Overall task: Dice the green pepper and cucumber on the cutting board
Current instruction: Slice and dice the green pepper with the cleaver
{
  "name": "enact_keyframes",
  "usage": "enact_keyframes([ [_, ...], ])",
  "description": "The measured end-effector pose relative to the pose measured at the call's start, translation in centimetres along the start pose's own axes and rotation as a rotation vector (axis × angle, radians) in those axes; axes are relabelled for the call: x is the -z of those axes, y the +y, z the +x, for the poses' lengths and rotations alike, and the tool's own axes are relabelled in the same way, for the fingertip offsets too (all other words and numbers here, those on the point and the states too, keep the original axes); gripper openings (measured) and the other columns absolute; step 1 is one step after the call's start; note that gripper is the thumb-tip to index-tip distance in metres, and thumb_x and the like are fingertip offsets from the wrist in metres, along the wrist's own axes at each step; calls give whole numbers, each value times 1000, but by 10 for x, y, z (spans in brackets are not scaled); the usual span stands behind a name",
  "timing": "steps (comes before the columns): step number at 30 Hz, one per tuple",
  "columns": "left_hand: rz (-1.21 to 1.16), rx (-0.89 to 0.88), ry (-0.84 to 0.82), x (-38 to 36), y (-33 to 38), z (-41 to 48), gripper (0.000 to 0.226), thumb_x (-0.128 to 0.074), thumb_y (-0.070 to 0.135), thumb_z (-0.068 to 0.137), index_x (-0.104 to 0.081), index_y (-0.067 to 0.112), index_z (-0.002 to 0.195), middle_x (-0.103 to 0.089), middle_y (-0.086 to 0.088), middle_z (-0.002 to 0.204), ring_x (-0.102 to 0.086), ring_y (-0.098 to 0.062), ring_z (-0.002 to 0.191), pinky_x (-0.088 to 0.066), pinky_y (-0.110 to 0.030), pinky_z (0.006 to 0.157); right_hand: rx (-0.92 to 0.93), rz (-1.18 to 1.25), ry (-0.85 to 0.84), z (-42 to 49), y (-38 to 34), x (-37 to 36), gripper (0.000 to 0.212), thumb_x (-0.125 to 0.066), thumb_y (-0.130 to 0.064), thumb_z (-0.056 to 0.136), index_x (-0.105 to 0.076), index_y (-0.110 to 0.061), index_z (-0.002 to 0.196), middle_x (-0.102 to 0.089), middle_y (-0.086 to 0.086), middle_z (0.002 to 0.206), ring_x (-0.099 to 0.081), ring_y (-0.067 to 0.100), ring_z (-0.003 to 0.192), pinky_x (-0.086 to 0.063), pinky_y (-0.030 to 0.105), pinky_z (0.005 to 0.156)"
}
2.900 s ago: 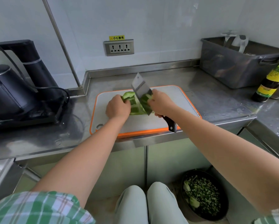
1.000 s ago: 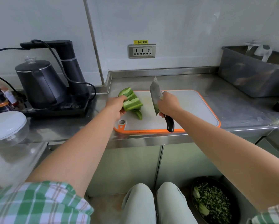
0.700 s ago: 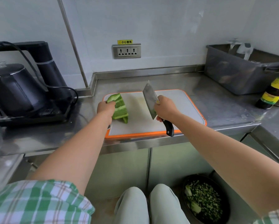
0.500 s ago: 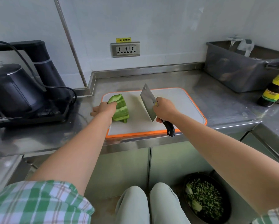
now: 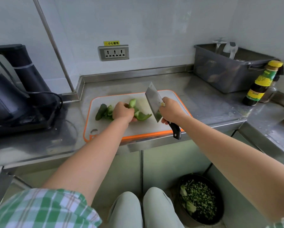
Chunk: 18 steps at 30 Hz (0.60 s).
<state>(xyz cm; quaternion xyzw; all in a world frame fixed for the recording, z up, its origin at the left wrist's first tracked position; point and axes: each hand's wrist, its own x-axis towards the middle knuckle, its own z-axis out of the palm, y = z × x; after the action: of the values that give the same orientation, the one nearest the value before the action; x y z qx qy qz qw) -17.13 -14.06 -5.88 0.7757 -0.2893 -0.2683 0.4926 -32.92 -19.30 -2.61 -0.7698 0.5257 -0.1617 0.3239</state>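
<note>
On the board (image 5: 169,129), across its left half, the left hand (image 5: 122,111) is curled round a bunch of pale green pepper (image 5: 142,115) pieces. One strip stands up behind the knuckles and another trails right toward the knife. Just left of the hand a darker piece (image 5: 101,111) lies flat, its long axis running from the board's near left toward its far right. Whether it is pepper or cucumber I cannot tell.

Over the board's right half the right hand (image 5: 171,111) grips the knife (image 5: 152,99) by its black handle, whose butt juts past the board's front edge. The blade is lifted, its long axis slanting away and leftward, with the edge facing the pepper.

Behind the board a wall socket (image 5: 114,53) has a yellow label (image 5: 111,43) above it reading 小心触电. Right of the board a bottle (image 5: 259,86) wears a yellow-and-green label, its print too small to read.
</note>
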Motion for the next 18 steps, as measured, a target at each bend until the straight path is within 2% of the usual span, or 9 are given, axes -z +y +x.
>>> enact_keyframes([
  [2, -89, 4, -19, -10, -4, 3, 52, -48, -6, 91, -45, 23, 134, -49, -5, 122, -62, -26, 74, -60, -44, 70, -5, -5, -2, 2, 8, 3, 20, -27, -3, 88, -44, -6, 99, -61, 15, 62, -52, 19, 38, -38, 21, 38],
  [4, -51, -40, -72, -15, -4, 3, 70, -48, -7, 90, -34, 33, 145, -44, -2, 130, -58, -28, 87, -60, -46, 71, -1, -19, -19, 5, 12, 4, 23, -28, -3, 88, -46, -5, 103, -63, 15, 62, -52, 19, 37, -39, 21, 37],
  [6, 73, -83, -94, -13, -2, 1, 64, -55, 4, 89, -35, 30, 144, -49, -6, 128, -63, -30, 83, -60, -42, 69, 10, -36, -45, 7, 14, 3, 24, -30, -4, 89, -47, -4, 106, -63, 14, 61, -51, 18, 36, -38, 19, 36],
  [9, 304, -62, -131, -2, 2, 0, 53, -66, 25, 81, -38, 14, 125, -61, -13, 102, -66, -29, 69, -60, -40, 67, 33, -41, -75, 10, 13, -3, 24, -33, -4, 89, -48, -4, 108, -62, 14, 61, -49, 20, 37, -38, 20, 37],
  [11, 275, -6, -207, 6, 1, 2, 59, -69, 33, 79, -36, 10, 122, -63, -13, 91, -63, -26, 66, -58, -40, 68, 59, -54, -71, 12, 11, -6, 25, -34, -4, 89, -48, -4, 109, -60, 13, 59, -50, 21, 38, -40, 21, 38],
  [14, 111, -11, -309, 13, -2, 3, 67, -73, 25, 79, -32, 19, 132, -58, -12, 95, -55, -22, 60, -49, -32, 56, 93, -104, -94, 15, 6, -7, 22, -34, -6, 90, -46, -6, 109, -60, 12, 61, -56, 25, 44, -43, 24, 43],
  [16, 199, -99, -381, 13, -7, 1, 74, -79, 16, 74, -33, 25, 131, -56, -9, 94, -51, -21, 59, -43, -28, 51, 74, -144, -141, 15, 4, -5, 19, -31, -7, 90, -42, -8, 105, -59, 13, 66, -56, 24, 45, -43, 23, 44],
  [18, 296, -188, -358, 10, -13, 1, 69, -82, 15, 71, -40, 20, 125, -57, -8, 99, -51, -22, 64, -42, -27, 51, 43, -165, -185, 15, 3, -3, 18, -30, -4, 87, -40, -8, 102, -60, 15, 67, -53, 23, 44, -44, 24, 46],
])
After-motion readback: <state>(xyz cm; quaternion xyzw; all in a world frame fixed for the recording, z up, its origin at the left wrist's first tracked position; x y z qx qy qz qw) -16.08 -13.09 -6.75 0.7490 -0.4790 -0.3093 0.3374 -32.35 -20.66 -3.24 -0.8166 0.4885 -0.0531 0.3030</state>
